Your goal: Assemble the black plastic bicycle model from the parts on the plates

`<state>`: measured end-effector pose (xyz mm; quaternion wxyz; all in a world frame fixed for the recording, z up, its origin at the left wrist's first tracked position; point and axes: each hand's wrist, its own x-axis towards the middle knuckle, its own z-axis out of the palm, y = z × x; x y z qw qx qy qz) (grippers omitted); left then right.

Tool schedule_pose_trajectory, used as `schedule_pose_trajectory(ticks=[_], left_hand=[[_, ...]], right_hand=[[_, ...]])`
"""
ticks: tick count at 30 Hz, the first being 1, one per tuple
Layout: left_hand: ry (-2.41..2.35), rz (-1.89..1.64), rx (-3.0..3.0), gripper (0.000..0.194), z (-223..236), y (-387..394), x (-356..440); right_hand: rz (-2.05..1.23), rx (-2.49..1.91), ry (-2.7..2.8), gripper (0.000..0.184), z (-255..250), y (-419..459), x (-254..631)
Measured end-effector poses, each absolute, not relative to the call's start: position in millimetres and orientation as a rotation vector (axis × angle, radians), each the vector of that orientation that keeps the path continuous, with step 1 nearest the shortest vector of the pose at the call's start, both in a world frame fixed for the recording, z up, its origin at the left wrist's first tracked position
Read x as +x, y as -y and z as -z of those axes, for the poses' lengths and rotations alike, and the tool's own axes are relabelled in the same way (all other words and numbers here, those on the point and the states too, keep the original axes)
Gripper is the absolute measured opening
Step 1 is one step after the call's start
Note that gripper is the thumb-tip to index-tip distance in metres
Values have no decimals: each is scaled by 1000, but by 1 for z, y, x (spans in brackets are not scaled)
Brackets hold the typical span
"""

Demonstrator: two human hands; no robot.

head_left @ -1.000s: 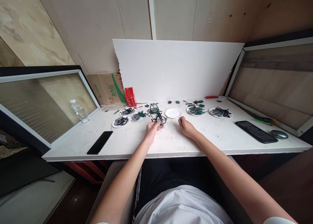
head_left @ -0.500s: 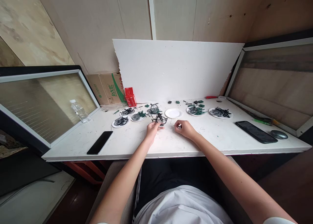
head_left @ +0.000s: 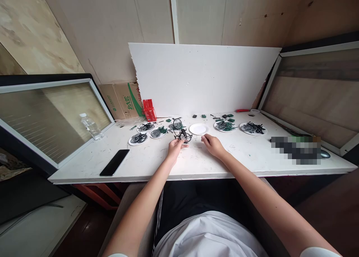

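While the left hand (head_left: pixel 174 149) pinches a wheeled model (head_left: pixel 184 136), the right (head_left: pixel 214 145) curls — contents unclear.

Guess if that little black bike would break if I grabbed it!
The little black bike has thin, spindly parts, so it might snap if squeezed. It's probably light: the left hand alone holds it.

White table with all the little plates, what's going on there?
A person is at the white table, their left hand holding a small black bicycle-like piece. Their right hand is apart from it, fingers curled, near a white plate; whether it grips anything is hard to tell. Other plates hold black and green parts.
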<state>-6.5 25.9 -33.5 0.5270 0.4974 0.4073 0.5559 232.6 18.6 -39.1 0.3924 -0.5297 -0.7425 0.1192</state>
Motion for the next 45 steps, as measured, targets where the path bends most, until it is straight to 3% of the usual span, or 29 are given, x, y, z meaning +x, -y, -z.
schedule_pose_trajectory(ticks=[10,26,33,37,40,45], left_hand=[[-1003,-1339,1179,23,33,-26,-6],[-1021,-1326,1197,23,32,-25,-6],[-1028,-1326,1211,25,33,-25,-5],[-1021,-1332,1215,23,34,-26,-6],[-1008,-1340,1233,26,34,-26,-6],[-1006,-1291,1313,35,34,-24,-2]], right_hand=[[-331,-1581,2072,18,31,-9,228],[-411,-1466,2097,15,37,-20,240],[-275,-1635,2178,20,38,-17,232],[-214,-1666,2171,12,39,-15,228],[-286,-1559,2100,7,39,-14,228],[-382,-1264,2015,14,35,-9,225]])
